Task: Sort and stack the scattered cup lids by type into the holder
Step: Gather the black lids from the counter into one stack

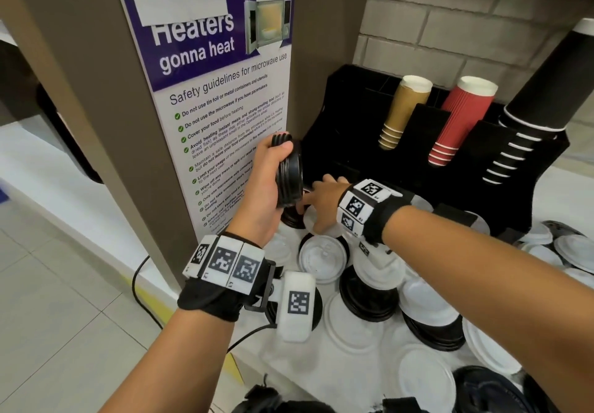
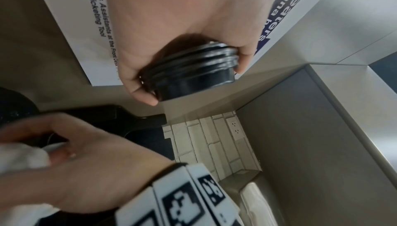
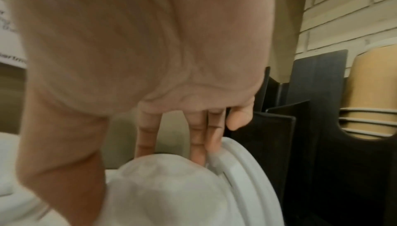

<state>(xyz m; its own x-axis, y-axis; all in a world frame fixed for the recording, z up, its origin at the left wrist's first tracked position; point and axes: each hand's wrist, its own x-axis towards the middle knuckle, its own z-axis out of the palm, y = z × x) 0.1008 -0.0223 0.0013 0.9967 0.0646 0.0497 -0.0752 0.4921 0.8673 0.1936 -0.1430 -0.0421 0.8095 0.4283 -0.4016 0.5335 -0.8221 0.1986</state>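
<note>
On the white counter (image 1: 363, 377) beside a brown pillar, white and black cup lids lie scattered and overlapping in front of you. At the back stands a black holder (image 1: 350, 142) with slots; stacks of tan cups (image 1: 405, 109), red cups (image 1: 463, 120) and black cups (image 1: 543, 97) lean in its right-hand slots, while the left-hand slots look dark and their contents cannot be made out.

Your left hand (image 1: 268, 184) is raised beside a microwave safety poster (image 1: 221, 97), fingers and thumb curled round a short stack of black lids (image 1: 289, 171) held on edge. Your right hand (image 1: 324, 202) reaches low, near the holder's front, with its fingers (image 3: 198, 138) fairly straight and pointing down, touching a tilted white lid (image 3: 242, 175) that leans among others. Whether the thumb closes on that lid is blurred, so you cannot tell if it is pinched or merely touched.

Risks, as a judgement: the black stack is gripped only by its rims, so tilting it further could let the outer lids slide off. The white lids nest loosely, and lifting one may drag a neighbour up and drop it. Mixing white with black in one slot would undo the sorting.
</note>
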